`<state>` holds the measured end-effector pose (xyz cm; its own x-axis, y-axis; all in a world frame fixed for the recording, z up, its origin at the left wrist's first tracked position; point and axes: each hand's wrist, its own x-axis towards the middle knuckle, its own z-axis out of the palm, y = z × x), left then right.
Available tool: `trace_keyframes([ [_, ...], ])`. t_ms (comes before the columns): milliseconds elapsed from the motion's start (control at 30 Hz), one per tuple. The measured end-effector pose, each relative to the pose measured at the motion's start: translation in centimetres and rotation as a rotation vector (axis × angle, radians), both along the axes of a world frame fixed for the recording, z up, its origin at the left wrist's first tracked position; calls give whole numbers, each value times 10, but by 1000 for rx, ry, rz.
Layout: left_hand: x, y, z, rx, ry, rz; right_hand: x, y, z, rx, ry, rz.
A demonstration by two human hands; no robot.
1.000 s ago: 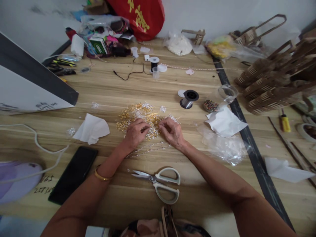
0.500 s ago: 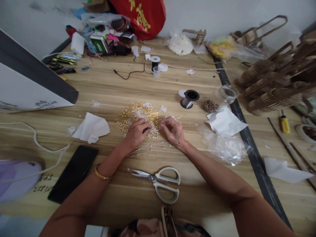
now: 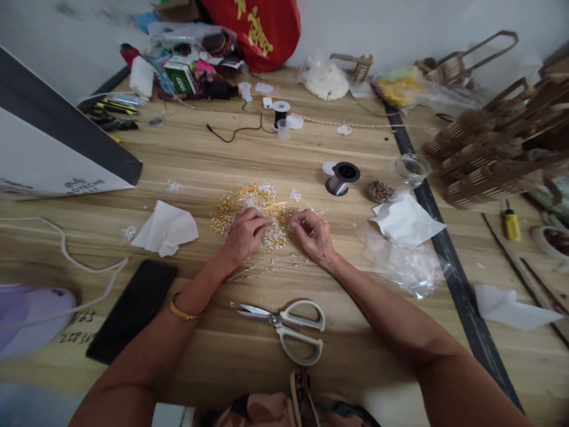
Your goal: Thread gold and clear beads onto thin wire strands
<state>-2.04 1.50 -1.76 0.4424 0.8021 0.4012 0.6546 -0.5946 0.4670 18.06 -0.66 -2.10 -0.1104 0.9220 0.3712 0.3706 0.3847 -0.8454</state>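
A loose heap of small gold and silver jewelry findings (image 3: 276, 232) lies in the middle of the wooden table. My left hand (image 3: 244, 234) rests at the heap's left side with thumb and fingers pinched together; anything between them is too small to make out. On the heap's right edge, my right hand (image 3: 313, 237) has its fingers curled, thumb against index finger, and what it may hold cannot be seen. Just below both hands lies a thin silver bead chain (image 3: 269, 267). Nearer to me, scissors (image 3: 284, 326) with white handles lie with their blades slightly parted.
Left are a black phone (image 3: 133, 311), a white paper (image 3: 166, 230) and a large box (image 3: 66, 142). Right of the heap stand a wire spool (image 3: 341, 179) and a tipped clear jar (image 3: 409, 171) with beads, beside plastic bags (image 3: 409, 267). Wooden baskets (image 3: 484, 142) crowd the right side.
Both hands stay at the heap with only slight finger movement. The left fingers have drawn closer together than a second ago. Chain and scissors remain in place.
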Motion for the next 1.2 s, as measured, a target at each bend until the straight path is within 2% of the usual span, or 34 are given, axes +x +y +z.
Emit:
trace_keyframes([
  [167,0,-1,-2,43,60,-36,0,0,-1,-15,10,1],
  [467,-1,1,-2,9,-38,-7,0,0,0,-6,11,4],
  [833,-2,1,-3,9,-21,-67,-1,-1,1,-21,2,-9],
  [1000,-5,5,-5,10,-82,-10,-1,0,0,-13,-5,-8],
  [1200,-7,5,-7,34,2,5,0,0,2,-16,6,-2],
])
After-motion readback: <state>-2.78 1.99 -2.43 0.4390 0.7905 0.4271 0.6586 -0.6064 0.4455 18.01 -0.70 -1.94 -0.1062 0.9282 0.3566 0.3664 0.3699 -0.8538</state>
